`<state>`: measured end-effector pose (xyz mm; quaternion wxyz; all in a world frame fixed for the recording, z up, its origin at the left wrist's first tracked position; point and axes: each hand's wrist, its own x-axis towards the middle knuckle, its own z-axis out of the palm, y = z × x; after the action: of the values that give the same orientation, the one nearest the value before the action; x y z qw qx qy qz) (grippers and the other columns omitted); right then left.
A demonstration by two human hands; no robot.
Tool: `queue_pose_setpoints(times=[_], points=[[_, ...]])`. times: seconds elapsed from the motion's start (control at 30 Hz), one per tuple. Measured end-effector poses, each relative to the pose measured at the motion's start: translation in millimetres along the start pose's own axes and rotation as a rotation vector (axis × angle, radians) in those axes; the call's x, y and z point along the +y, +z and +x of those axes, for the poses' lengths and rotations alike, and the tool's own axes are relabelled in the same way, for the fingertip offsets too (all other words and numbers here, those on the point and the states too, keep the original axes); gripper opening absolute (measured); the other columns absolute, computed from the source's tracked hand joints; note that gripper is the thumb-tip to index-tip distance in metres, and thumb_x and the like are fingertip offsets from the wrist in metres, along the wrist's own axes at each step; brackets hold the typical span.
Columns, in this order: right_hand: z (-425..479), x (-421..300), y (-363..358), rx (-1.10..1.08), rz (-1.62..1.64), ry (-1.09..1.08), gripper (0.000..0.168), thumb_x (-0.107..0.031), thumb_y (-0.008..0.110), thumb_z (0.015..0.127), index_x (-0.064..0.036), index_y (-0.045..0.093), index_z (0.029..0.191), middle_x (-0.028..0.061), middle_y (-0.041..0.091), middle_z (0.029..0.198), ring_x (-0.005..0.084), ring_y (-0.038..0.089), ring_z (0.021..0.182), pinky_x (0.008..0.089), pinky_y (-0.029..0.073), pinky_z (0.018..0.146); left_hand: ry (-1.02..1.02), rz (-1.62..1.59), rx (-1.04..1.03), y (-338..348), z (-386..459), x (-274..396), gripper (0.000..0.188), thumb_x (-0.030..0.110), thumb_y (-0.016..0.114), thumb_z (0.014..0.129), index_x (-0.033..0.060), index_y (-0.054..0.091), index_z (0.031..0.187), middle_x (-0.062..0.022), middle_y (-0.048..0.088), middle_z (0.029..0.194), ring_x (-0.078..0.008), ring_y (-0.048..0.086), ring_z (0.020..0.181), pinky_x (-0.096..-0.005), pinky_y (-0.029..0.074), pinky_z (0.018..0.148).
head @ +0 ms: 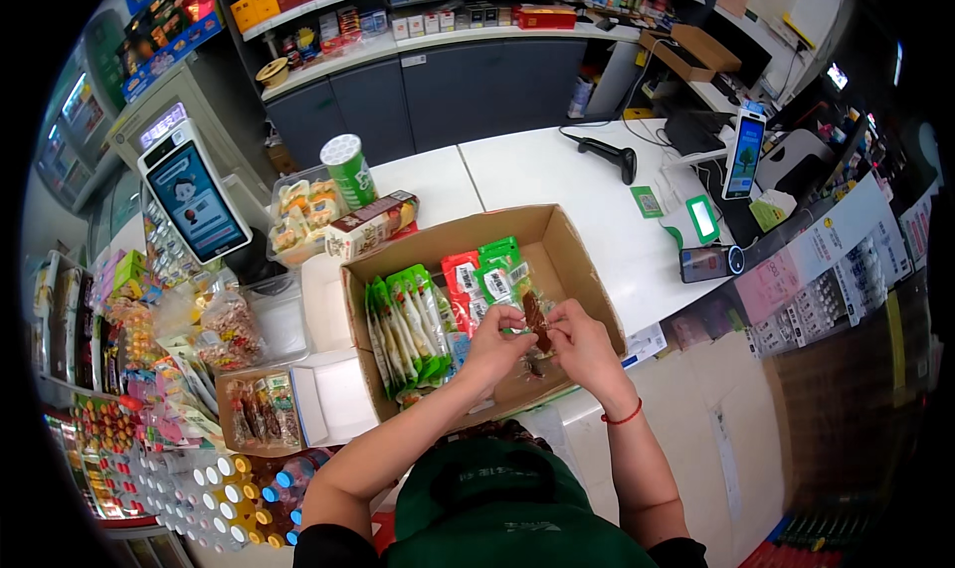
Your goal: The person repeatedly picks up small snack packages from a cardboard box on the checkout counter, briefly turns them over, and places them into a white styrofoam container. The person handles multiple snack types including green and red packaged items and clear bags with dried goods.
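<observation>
Over the right part of an open cardboard box (589, 266), both my hands pinch a clear packet of reddish-brown snack (535, 316). My left hand (498, 344) has its left edge, and my right hand (586, 344) has the opposite edge. A row of green-and-white snack pouches (409, 329) stands on edge in the box's left part. Behind my left hand are red packets (462, 281) and green packets (498, 262) in the middle of the box. Small dark packets (531, 368) lie on the box bottom below my hands, partly hidden.
White counter (515, 172) surrounds the box. Left of it are an open carton of packets (265, 411), bagged snacks (227, 329) and a payment screen (195, 195). Behind stand a green snack canister (349, 169) and a brown-and-white box (373, 223). A barcode scanner (608, 158) and a phone (705, 263) lie right.
</observation>
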<state>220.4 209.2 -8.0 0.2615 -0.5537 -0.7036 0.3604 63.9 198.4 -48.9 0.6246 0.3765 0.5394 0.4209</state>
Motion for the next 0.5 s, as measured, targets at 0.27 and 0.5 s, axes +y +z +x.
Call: queue_pose_setpoints(times=[0.27,0.5], points=[[-19.3,-73.3,32.7,-0.121,0.336,0.159,0.015,-0.006,0.057,0.088,0.002,0.051,0.099,0.0136,0.068,0.081,0.0153,0.065,0.068,0.0292,0.052,0.056,0.125,-0.128,0.083,-54.4,-63.4,17.1,0.034,-0.002,0.064,0.083,0.0039,0.045,0.111,-0.0057,0.049,0.105,-0.0118,0.056,0.086,-0.0244,0.049,0.072],[-40.9,-112.3,95.3,-0.178,0.421,-0.166,0.021,-0.009,0.06,0.088,0.001,0.055,0.105,0.0146,0.067,0.093,0.0197,0.069,0.082,0.0289,0.054,0.066,0.137,-0.06,0.205,-110.8,-134.0,27.1,0.034,0.017,0.058,0.092,-0.0002,0.048,0.12,-0.0068,0.061,0.101,-0.0118,0.059,0.087,-0.0245,0.048,0.074]])
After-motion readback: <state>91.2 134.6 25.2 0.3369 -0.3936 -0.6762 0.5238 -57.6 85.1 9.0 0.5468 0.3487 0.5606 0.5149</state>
